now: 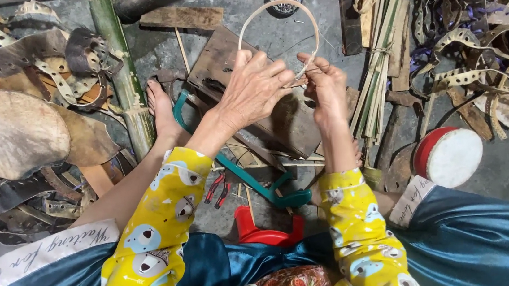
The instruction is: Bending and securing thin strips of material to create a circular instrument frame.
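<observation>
A wooden board (228, 64) lies on the concrete floor (506, 168) beneath both hands. Above it, the left hand (254, 90) and right hand (325, 86) hold a thin bamboo hoop (277, 10), fingers pinching its lower ends together.

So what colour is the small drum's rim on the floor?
Red, with a white top; the small drum shows in the head view.
</observation>
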